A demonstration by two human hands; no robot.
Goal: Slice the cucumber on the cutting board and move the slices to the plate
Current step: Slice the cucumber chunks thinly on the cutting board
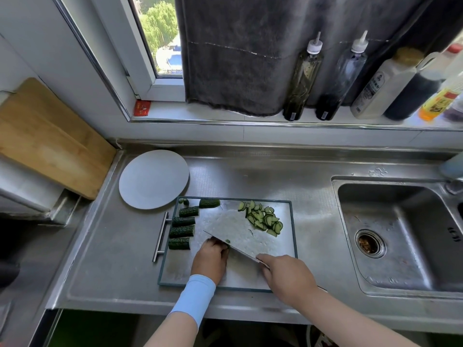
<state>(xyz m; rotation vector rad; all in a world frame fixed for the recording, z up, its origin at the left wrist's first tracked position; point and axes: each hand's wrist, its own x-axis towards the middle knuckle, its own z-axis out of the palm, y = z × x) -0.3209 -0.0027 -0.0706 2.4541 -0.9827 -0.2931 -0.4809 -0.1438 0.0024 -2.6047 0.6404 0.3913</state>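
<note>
Right of the right hand [288, 276] I see a steel sink [400, 259] with its drain [370, 243]. Far beyond that hand, bottles [303, 78] line the sill [200, 114], with a grey towel [250, 53] hanging just left of them beside the window [160, 33]. Well up and left of the left hand [211, 259], a wooden board [50, 136] stands tilted. A red packet [142, 108] lies at the sill's left end.

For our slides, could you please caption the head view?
Left hand holds a cucumber piece; right hand slices it with a knife on the cutting board; plate unfilled.
</note>
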